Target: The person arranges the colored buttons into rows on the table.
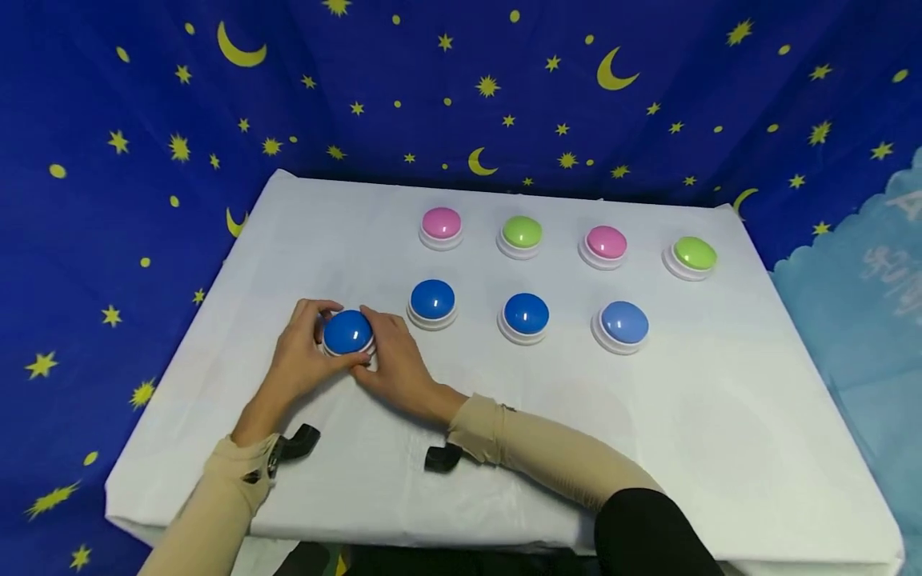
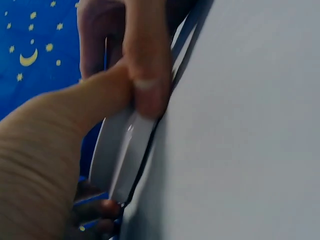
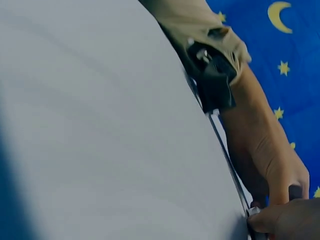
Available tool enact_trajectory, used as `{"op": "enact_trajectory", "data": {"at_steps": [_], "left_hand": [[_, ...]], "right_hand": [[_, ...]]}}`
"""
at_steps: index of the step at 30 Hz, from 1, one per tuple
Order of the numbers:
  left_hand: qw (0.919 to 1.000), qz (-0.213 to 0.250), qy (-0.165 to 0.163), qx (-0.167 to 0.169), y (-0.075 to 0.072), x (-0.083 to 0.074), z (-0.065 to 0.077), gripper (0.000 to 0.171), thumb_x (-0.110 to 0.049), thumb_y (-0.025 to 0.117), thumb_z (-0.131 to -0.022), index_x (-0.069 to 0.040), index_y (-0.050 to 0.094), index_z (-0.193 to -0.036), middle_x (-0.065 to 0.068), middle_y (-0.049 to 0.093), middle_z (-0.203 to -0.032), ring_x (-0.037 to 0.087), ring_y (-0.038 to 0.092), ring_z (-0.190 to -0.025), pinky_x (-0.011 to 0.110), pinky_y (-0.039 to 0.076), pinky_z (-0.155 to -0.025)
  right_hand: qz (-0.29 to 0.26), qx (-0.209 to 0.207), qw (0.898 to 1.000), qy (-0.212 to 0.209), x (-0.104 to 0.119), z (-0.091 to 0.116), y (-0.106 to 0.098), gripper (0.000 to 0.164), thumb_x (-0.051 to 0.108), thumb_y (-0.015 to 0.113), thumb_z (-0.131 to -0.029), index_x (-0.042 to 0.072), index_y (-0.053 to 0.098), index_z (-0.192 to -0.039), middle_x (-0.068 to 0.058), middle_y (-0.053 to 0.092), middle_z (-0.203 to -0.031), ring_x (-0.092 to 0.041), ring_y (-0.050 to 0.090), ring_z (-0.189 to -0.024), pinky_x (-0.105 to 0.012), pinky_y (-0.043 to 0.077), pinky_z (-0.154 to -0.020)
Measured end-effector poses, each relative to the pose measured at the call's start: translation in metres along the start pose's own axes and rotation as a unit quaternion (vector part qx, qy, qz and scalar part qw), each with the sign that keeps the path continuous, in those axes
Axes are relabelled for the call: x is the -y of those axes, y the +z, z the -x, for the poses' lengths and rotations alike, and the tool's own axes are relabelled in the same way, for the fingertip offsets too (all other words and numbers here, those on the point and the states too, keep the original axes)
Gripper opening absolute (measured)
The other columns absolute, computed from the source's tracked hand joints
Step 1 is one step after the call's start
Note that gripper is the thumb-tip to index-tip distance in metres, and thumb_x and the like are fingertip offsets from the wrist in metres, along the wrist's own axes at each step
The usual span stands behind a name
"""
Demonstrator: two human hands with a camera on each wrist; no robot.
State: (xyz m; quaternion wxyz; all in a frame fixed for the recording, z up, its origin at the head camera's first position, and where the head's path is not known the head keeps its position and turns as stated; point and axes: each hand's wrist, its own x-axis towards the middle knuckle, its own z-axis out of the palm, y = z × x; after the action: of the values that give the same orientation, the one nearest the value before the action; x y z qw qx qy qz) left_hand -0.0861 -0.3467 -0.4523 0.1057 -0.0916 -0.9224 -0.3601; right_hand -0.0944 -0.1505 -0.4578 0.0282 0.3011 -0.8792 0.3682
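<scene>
A round push button with a glossy blue dome and a white base stands at the left end of the front row. My left hand grips its base from the left, fingers behind and thumb along the near side. From the right, my right hand holds the same base, its thumb close to the left thumb. In the left wrist view the white base shows low at the tabletop, partly covered by fingers. The right wrist view has the left hand across the table; the button there is mostly hidden.
Right of the hands, the front row continues with two blue buttons and a paler blue button. Behind stand pink buttons and green buttons. A white cloth covers the table; a starry blue curtain hangs behind.
</scene>
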Motion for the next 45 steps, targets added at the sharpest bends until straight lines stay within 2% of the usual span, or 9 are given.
{"op": "enact_trajectory", "data": {"at_steps": [4, 8, 17, 24, 29, 35, 39, 42, 45], "left_hand": [[0.9982, 0.007, 0.044, 0.040, 0.007, -0.011, 0.007, 0.084, -0.030, 0.103, -0.064, -0.008, 0.059, -0.132, 0.012, 0.056, -0.119, 0.026, 0.059, -0.103, 0.045, 0.053, -0.088], [0.9938, 0.016, 0.091, 0.061, 0.014, -0.026, 0.008, 0.082, -0.035, 0.103, -0.063, -0.011, 0.061, -0.130, 0.008, 0.058, -0.120, 0.031, 0.065, -0.114, 0.058, 0.058, -0.095], [0.9769, 0.063, 0.186, 0.085, 0.062, -0.074, 0.007, 0.085, -0.041, 0.101, -0.065, -0.006, 0.060, -0.130, 0.009, 0.061, -0.123, 0.024, 0.066, -0.114, 0.049, 0.059, -0.097], [0.9653, 0.111, 0.214, 0.100, 0.110, -0.116, 0.002, 0.081, -0.042, 0.099, -0.070, -0.007, 0.060, -0.131, 0.007, 0.062, -0.125, 0.020, 0.064, -0.114, 0.041, 0.058, -0.096], [0.9607, 0.138, 0.217, 0.104, 0.129, -0.138, 0.003, 0.076, -0.036, 0.097, -0.075, -0.005, 0.059, -0.133, 0.007, 0.062, -0.126, 0.014, 0.058, -0.094, 0.029, 0.053, -0.077], [0.9521, 0.161, 0.236, 0.109, 0.152, -0.160, 0.002, 0.078, -0.034, 0.095, -0.077, -0.003, 0.058, -0.138, 0.009, 0.062, -0.137, 0.019, 0.060, -0.115, 0.035, 0.053, -0.097], [0.9419, 0.183, 0.259, 0.111, 0.171, -0.177, 0.000, 0.078, -0.031, 0.095, -0.078, -0.003, 0.058, -0.140, 0.011, 0.063, -0.136, 0.020, 0.062, -0.109, 0.034, 0.056, -0.091], [0.9318, 0.195, 0.275, 0.135, 0.182, -0.189, 0.001, 0.076, -0.029, 0.094, -0.080, -0.002, 0.058, -0.141, 0.011, 0.064, -0.134, 0.019, 0.063, -0.102, 0.030, 0.057, -0.086], [0.9221, 0.198, 0.283, 0.174, 0.192, -0.201, 0.001, 0.076, -0.029, 0.091, -0.083, -0.002, 0.056, -0.144, 0.011, 0.063, -0.138, 0.020, 0.066, -0.108, 0.028, 0.057, -0.094]], "right_hand": [[0.001, 0.009, 1.000, -0.012, -0.005, 0.022, -0.013, 0.093, 0.029, 0.088, -0.086, 0.003, 0.038, -0.159, -0.013, 0.057, -0.152, -0.026, 0.051, -0.139, -0.039, 0.045, -0.118], [-0.010, 0.008, 0.999, -0.030, -0.013, 0.040, -0.028, 0.096, 0.029, 0.090, -0.084, 0.003, 0.038, -0.159, -0.013, 0.054, -0.153, -0.028, 0.051, -0.139, -0.042, 0.045, -0.118], [-0.018, 0.013, 0.998, -0.051, -0.050, 0.087, -0.071, 0.104, 0.028, 0.093, -0.080, 0.004, 0.033, -0.162, -0.014, 0.053, -0.151, -0.026, 0.052, -0.139, -0.043, 0.048, -0.116], [-0.013, -0.005, 0.998, -0.057, -0.087, 0.124, -0.117, 0.108, 0.031, 0.094, -0.074, 0.007, 0.037, -0.162, -0.011, 0.057, -0.147, -0.023, 0.056, -0.133, -0.044, 0.051, -0.111], [-0.013, -0.015, 0.998, -0.053, -0.107, 0.141, -0.140, 0.106, 0.032, 0.095, -0.071, 0.007, 0.041, -0.159, -0.009, 0.058, -0.147, -0.023, 0.056, -0.135, -0.045, 0.051, -0.112], [-0.004, -0.027, 0.999, -0.021, -0.127, 0.164, -0.165, 0.105, 0.035, 0.093, -0.068, 0.011, 0.045, -0.158, -0.003, 0.060, -0.143, -0.018, 0.056, -0.133, -0.040, 0.051, -0.110], [0.006, -0.025, 1.000, -0.004, -0.145, 0.181, -0.189, 0.104, 0.036, 0.094, -0.067, 0.013, 0.047, -0.158, -0.002, 0.061, -0.143, -0.017, 0.058, -0.132, -0.038, 0.050, -0.111], [0.011, -0.016, 1.000, 0.008, -0.159, 0.198, -0.208, 0.103, 0.035, 0.094, -0.068, 0.015, 0.047, -0.157, 0.000, 0.061, -0.145, -0.017, 0.059, -0.133, -0.032, 0.047, -0.113], [0.012, -0.002, 1.000, 0.019, -0.171, 0.217, -0.228, 0.103, 0.033, 0.095, -0.069, 0.017, 0.046, -0.158, 0.001, 0.059, -0.149, -0.018, 0.058, -0.135, -0.025, 0.043, -0.115]]}}
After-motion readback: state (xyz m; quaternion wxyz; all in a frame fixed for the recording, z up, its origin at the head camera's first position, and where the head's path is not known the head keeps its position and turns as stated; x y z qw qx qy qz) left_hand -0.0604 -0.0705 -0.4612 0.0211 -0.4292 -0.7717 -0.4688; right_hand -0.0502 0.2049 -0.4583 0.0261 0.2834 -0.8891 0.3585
